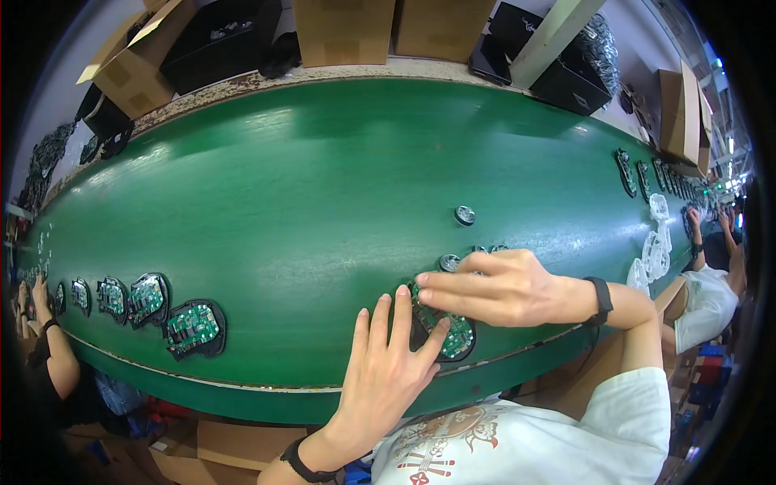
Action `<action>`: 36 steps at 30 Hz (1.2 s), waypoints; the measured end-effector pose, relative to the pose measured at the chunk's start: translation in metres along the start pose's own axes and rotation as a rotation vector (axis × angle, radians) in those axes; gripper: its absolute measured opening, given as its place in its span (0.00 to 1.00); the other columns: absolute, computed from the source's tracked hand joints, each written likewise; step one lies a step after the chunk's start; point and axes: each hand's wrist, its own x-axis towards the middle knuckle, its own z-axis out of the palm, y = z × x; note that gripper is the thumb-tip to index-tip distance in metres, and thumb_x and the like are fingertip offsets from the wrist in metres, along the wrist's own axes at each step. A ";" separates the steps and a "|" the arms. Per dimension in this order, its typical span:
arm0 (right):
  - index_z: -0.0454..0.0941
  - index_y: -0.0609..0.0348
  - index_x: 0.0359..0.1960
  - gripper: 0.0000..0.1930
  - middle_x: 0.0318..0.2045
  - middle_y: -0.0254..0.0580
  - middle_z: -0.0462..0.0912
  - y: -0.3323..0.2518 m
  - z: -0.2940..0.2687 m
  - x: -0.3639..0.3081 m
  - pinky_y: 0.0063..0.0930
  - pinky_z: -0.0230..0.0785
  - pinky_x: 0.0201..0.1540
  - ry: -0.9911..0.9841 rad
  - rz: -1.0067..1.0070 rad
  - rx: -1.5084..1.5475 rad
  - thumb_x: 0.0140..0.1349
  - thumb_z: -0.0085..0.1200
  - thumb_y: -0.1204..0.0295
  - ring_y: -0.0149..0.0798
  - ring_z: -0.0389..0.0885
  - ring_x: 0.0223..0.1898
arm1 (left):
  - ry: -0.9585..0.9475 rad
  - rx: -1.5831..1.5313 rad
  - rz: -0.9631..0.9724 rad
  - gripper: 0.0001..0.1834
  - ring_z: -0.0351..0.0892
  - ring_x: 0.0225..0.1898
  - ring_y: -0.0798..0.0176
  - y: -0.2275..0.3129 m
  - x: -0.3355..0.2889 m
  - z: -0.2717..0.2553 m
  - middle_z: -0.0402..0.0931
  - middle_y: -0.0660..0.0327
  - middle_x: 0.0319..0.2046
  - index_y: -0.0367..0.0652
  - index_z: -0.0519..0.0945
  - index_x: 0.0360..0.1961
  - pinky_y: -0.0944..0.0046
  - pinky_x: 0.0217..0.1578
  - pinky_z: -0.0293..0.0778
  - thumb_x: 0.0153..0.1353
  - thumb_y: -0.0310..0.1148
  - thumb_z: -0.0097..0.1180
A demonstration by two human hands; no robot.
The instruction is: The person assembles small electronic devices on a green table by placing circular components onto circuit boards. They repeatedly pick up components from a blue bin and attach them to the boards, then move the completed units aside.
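A green circuit board in a black housing (459,338) lies near the front edge of the green work surface, under both my hands. My left hand (388,356) is open, its fingers spread at the left side of the housing and its thumb resting on the board. From the right, my right hand (509,289) reaches over the board's far end. Two of its fingers are stretched out, their tips down at the board's upper left; its thumb is hidden. Just beyond, a small round part (450,263) sits partly behind the right fingers, and another round clear-topped part (465,215) lies farther off.
Several similar board units (194,328) line the left front edge. More dark units (626,172) and clear plastic pieces (656,246) lie at the right. Cardboard boxes (343,32) and a black bin (218,44) stand along the back ledge. Other people work at both ends.
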 end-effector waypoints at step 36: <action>0.81 0.66 0.51 0.24 0.46 0.41 0.80 -0.023 -0.009 -0.011 0.22 0.70 0.25 -0.091 0.284 -0.073 0.49 0.60 0.73 0.34 0.76 0.38 | -0.025 0.045 0.090 0.36 0.68 0.61 0.46 -0.009 0.020 -0.004 0.68 0.46 0.62 0.65 0.80 0.59 0.34 0.60 0.65 0.44 0.44 0.75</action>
